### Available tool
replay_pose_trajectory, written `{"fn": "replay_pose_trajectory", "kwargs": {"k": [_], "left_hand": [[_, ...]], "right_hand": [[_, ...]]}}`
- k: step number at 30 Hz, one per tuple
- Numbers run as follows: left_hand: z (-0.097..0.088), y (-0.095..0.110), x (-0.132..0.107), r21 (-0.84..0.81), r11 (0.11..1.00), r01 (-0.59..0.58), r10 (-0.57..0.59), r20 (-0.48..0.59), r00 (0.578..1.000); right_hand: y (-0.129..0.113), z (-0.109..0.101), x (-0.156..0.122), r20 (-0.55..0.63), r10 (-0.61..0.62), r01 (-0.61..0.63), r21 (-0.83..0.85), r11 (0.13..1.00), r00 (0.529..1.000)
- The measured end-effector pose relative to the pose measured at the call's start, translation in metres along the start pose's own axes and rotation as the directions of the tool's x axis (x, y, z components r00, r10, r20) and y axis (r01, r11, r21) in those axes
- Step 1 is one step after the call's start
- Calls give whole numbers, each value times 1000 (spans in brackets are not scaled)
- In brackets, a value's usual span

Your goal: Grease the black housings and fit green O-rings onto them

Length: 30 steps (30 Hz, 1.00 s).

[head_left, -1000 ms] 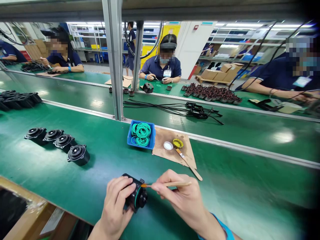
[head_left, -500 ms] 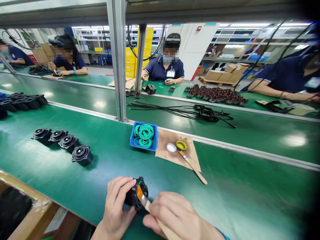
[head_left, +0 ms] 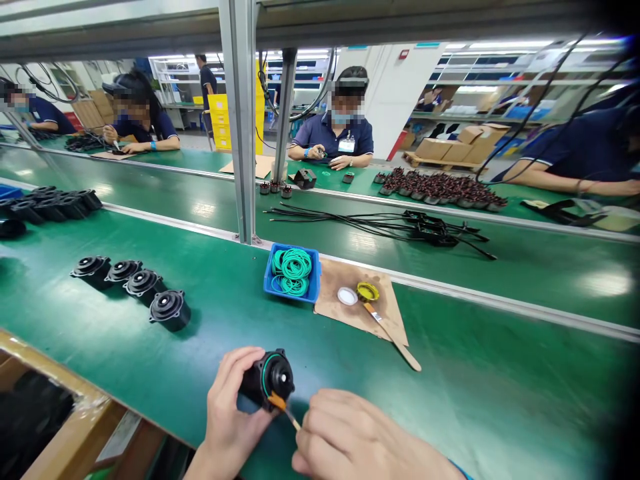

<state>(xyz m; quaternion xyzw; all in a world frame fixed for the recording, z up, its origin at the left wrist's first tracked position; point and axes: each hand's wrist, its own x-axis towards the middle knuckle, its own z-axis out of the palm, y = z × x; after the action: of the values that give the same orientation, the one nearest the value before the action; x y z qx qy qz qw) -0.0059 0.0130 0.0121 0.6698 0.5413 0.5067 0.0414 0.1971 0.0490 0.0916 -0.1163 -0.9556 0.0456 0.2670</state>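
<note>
My left hand [head_left: 233, 413] is wrapped round a black round housing [head_left: 280, 373], tilted so its stepped face with a pale centre points toward the right. A green rubber ring [head_left: 265, 377] sits around that face. In my right hand [head_left: 350, 433] is a paintbrush [head_left: 291, 418], its orange bristles touching the lower rim of the housing near the ring. Most of the handle is hidden by my fingers. Left of my hands, several similar black housings [head_left: 170, 309] stand in a slanting row on the green bench.
A blue bin [head_left: 291, 298] holds green rings. Beside it, cardboard [head_left: 330, 308] bears a white lid [head_left: 347, 296], a yellow-rimmed pot [head_left: 367, 291] and a second paintbrush [head_left: 400, 343]. A metal post [head_left: 241, 133] rises behind. Co-workers sit across, near black cables [head_left: 340, 219].
The brush has moved from the upper face of the housing down to its lower rim. The housing has turned slightly, showing more of its face and green ring. The view has shifted a little.
</note>
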Motion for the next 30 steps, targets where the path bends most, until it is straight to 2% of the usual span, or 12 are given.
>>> {"fn": "replay_pose_trajectory", "kwargs": {"k": [6,8,10,13,16,18,20,23,26,28,30], "left_hand": [[1,-3,-5,-4,994,105,-105,5,994],[3,-5,-9,-6,984,176,-175,32,984],[5,-10,-13,-9,956,293,-291,69,954],[10,-16,-16,33,907,420,-421,77,904],[11,-17,-15,25,932,362,-361,144,921],[10,-14,-14,-36,962,269,-253,243,936],[10,-12,-14,-84,977,198,-163,310,937],[15,-13,-18,-86,975,205,-168,316,934],[21,-17,-26,-89,966,241,-206,288,935],[23,-17,-29,-117,969,219,-172,318,932],[17,-17,-27,-126,980,156,-104,350,931]], "right_hand": [[16,-9,3,26,5,-6,57,998,1000],[23,-11,1,-43,31,-28,72,997,999],[31,-15,-2,-171,76,-60,95,994,982],[49,-21,-8,-329,257,-232,115,966,909],[66,-26,-13,-373,453,-434,137,890,810],[68,-24,-13,-352,508,-479,174,861,786],[63,-16,-12,-268,534,-481,239,843,802],[42,2,-7,-99,523,-484,267,833,846],[20,22,1,-24,460,-452,154,879,887],[11,29,5,15,410,-410,101,907,912],[10,26,4,57,426,-430,104,897,903]]}}
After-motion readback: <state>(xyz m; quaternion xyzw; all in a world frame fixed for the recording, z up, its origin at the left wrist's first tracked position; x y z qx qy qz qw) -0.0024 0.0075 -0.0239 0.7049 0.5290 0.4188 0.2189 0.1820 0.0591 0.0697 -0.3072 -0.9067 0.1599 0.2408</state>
